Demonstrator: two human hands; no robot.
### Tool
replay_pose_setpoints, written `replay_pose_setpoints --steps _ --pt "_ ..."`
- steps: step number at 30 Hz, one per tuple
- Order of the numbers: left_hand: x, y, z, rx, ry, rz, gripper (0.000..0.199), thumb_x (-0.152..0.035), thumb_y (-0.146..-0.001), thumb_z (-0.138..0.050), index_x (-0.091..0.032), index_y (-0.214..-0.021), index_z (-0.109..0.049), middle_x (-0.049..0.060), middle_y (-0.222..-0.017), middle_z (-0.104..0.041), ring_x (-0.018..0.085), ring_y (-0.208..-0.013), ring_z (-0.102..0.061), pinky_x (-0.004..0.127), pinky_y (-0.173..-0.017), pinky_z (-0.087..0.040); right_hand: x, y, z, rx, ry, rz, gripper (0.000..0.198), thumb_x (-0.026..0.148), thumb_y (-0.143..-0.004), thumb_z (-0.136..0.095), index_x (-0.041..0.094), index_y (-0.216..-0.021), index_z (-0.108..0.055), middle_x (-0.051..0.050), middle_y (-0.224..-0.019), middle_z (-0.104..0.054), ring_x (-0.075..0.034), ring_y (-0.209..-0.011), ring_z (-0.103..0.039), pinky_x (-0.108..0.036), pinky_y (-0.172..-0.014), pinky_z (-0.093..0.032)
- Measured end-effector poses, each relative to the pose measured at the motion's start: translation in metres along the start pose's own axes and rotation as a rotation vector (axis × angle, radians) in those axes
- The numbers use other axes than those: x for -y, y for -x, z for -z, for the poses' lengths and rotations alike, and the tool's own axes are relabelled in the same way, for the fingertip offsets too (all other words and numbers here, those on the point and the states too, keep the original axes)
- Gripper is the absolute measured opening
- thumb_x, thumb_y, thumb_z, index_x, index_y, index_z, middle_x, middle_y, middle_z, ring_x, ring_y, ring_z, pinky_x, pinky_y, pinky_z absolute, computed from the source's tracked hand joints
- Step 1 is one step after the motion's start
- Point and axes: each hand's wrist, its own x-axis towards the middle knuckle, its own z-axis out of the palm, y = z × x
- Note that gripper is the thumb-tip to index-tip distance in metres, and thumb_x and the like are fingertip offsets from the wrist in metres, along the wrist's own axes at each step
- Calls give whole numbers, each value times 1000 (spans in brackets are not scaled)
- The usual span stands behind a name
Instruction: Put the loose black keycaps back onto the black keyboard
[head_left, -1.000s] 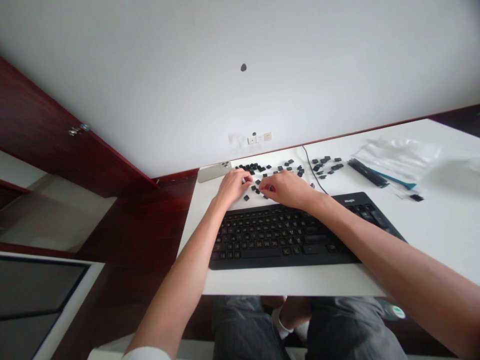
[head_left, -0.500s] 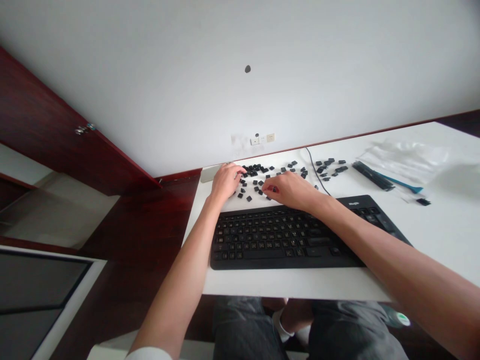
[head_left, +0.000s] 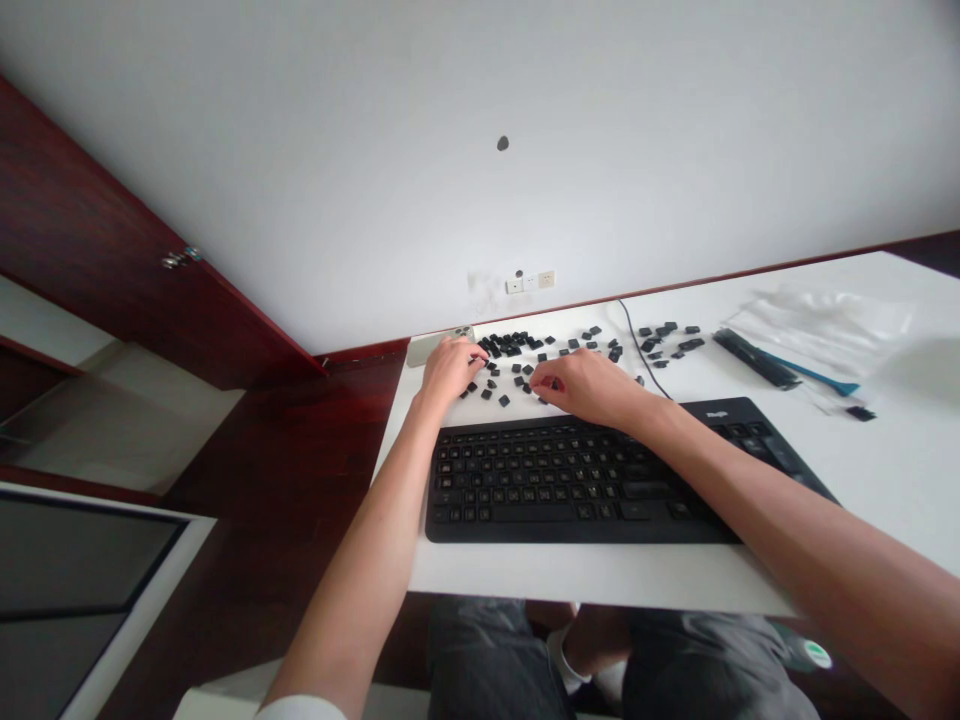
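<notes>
Black keycaps (head_left: 504,400) lie scattered over the white table beyond a black keyboard (head_left: 525,480), whose sockets show bare in many places. At the left side of the loose pile, my left hand (head_left: 450,370) rests low, its fingers apart and the tips close to a few keycaps. My right hand (head_left: 589,385) is just behind the keyboard's back edge, over the nearer keycaps. Its fingers are curled together in a pinch; what lies between the tips is too small to make out. The right forearm covers part of the keyboard.
A phone (head_left: 421,349) lies by the table's left back corner. A cable (head_left: 637,345) runs back from the keyboard. To the right are a clear plastic bag (head_left: 825,315), a black brush-like strip (head_left: 754,360) and a blue tool (head_left: 821,378). The wall borders the table.
The view has shifted slightly. My left hand has drawn a little nearer, away from the back keycaps, uncovering the phone's camera lenses. The right hand stays curled in about the same place.
</notes>
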Motion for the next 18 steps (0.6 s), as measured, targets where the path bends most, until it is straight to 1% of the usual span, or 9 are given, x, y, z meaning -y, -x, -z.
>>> replay_pose_setpoints --steps 6,10,14,18 --pt "0 1 -1 15 31 19 13 -22 -91 -76 -25 -103 -81 7 -111 -78 30 -109 -62 43 -97 -49 0 0 -1 0 16 2 24 27 -96 -59 25 -99 -82 -3 -86 -80 -20 -71 -68 -32 -67 -43" --pt "-3 3 1 30 65 33 8 -23 -91 -76 -25 -98 -79 8 -105 -77 30 -110 -63 41 -93 -50 0 0 0 4 11 2 24 27 -97 -59 25 -100 -83 -4 -85 -80 -20 -71 -68 -32 -67 -43" --pt "-4 2 1 10 88 42 5 -21 -89 -78 -24 -92 -76 6 -95 -77 29 -103 -65 40 -89 -50 1 1 0 3 4 10 25 27 -97 -58 25 -99 -83 -4 -86 -80 -19 -70 -67 -33 -67 -43" --pt "-1 0 -3 11 146 29 7 -20 -86 -80 -24 -89 -75 3 -96 -77 26 -97 -66 38 -88 -50 1 1 0 13 -6 8 25 28 -97 -58 25 -99 -82 -4 -86 -80 -19 -70 -67 -33 -68 -43"
